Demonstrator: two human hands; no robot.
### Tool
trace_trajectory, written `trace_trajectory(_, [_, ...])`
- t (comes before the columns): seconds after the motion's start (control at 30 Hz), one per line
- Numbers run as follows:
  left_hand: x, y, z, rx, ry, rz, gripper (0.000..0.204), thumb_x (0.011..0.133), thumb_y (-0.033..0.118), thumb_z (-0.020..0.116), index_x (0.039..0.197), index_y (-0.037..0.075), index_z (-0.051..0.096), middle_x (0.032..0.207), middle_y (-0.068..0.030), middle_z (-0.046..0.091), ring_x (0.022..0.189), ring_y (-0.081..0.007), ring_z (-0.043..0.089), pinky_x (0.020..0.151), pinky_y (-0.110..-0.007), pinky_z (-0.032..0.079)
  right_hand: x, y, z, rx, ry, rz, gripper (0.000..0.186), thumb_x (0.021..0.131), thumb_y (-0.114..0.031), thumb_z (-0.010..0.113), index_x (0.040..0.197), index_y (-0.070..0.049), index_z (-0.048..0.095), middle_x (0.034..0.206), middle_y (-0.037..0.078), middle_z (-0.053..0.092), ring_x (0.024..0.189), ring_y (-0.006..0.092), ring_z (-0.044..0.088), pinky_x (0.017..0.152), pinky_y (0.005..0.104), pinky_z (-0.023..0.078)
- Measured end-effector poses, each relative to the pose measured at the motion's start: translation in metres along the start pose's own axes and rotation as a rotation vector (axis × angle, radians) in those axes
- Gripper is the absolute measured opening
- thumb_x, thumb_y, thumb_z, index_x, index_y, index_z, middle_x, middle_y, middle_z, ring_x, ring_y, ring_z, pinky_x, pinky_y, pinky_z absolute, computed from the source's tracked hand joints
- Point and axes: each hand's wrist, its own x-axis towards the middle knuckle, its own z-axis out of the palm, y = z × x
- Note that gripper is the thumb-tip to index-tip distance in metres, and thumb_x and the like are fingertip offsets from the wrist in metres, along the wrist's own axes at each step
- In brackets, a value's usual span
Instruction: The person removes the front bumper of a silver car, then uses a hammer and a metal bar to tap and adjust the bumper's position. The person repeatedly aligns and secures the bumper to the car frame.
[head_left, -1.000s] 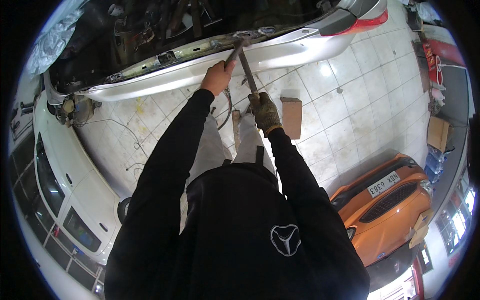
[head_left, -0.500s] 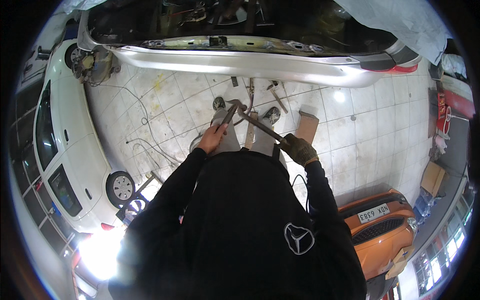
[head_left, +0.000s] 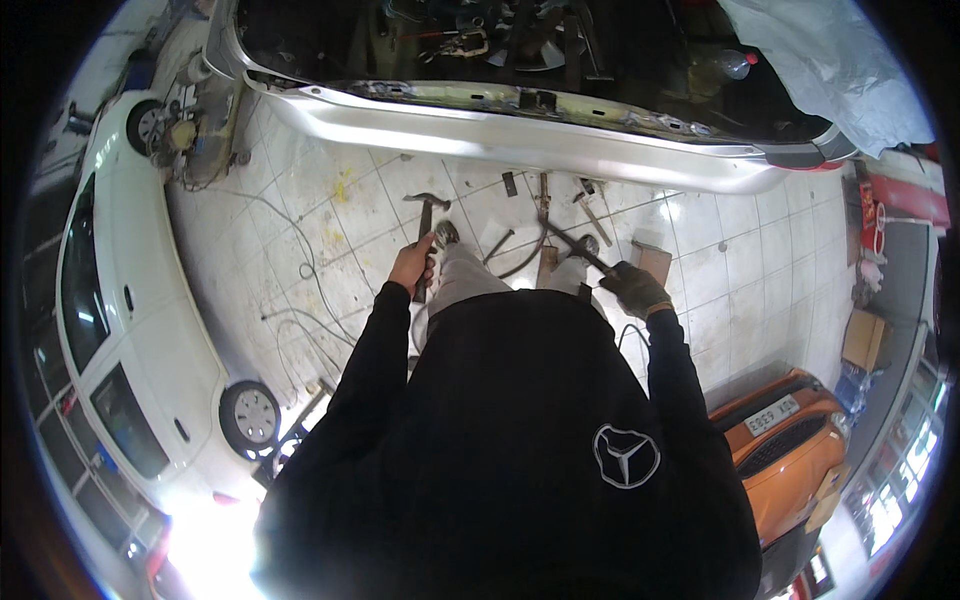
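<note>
My bare left hand is wrapped round the handle of a hammer, whose long curved head points away from me over the tiles. On the right, my gloved right hand grips a dark metal bar. The bar slants forward and left, above my right shoe. Its inner end lies under the glove, out of sight. Hammer and bar are well apart. Below them, between my feet, a short dark rod and a piece of wood lie on the floor.
A silver car's rear bumper spans the front, below an open boot holding tools. Near it lie a small hammer and a hose. A brown block sits right. A white car stands left, an orange car behind right.
My left hand has swung the hammer left and forward, away from the bar. My right hand has shifted right with the bar. The view has shifted, showing more of the boot.
</note>
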Motion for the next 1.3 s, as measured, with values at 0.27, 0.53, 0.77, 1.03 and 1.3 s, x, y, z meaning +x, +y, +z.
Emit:
trace_trajectory(0.27, [0.045,-0.108,-0.271,0.159,0.223,-0.133,0.056,0.098,0.050,0.068,0.067,0.006,0.054,0.051,-0.0063,0.048,0.039,-0.0216,0.047,0.039,-0.041,0.040,0.029,-0.121,0.025,0.878,0.323,1.006,0.032,0.093,-0.038,0.074,0.096,-0.010,0.059,0.063,0.002,0.054,0.046,0.0172,0.051,0.041,0.0386,0.042])
trace_trajectory(0.53, [0.017,-0.182,-0.378,0.261,0.203,-0.242,0.057,0.101,0.045,0.064,0.061,0.008,0.048,0.048,-0.0099,0.047,0.037,-0.0266,0.049,0.039,-0.044,0.040,0.015,-0.144,0.136,1.101,0.268,1.240,0.030,0.094,-0.036,0.080,0.091,-0.011,0.065,0.063,0.003,0.054,0.047,0.0190,0.049,0.042,0.0406,0.041])
trace_trajectory(0.77, [0.002,-0.113,-0.366,0.454,0.068,-0.247,0.051,0.100,0.052,0.067,0.085,0.003,0.059,0.055,-0.0034,0.048,0.040,-0.0171,0.045,0.040,-0.037,0.037,0.050,-0.204,0.192,1.177,-0.104,1.313,0.028,0.096,-0.032,0.076,0.086,-0.010,0.065,0.063,0.003,0.054,0.051,0.0203,0.052,0.047,0.0401,0.047])
trace_trajectory(1.03, [0.016,-0.007,-0.357,0.367,0.165,-0.264,0.050,0.099,0.053,0.067,0.095,0.003,0.061,0.056,-0.0019,0.047,0.042,-0.0157,0.046,0.040,-0.036,0.040,0.112,-0.204,0.228,1.003,-0.287,1.076,0.033,0.103,-0.036,0.057,0.086,-0.011,0.069,0.064,0.007,0.060,0.054,0.0225,0.059,0.049,0.0417,0.046])
trace_trajectory(1.3, [0.072,0.057,-0.394,0.292,0.229,-0.308,0.052,0.099,0.052,0.068,0.093,0.001,0.063,0.057,-0.0028,0.049,0.040,-0.0167,0.046,0.039,-0.036,0.039,0.178,-0.228,0.145,1.232,-0.062,1.220,0.042,0.098,-0.045,0.070,0.072,-0.013,0.059,0.055,0.002,0.047,0.043,0.0209,0.045,0.042,0.0405,0.036])
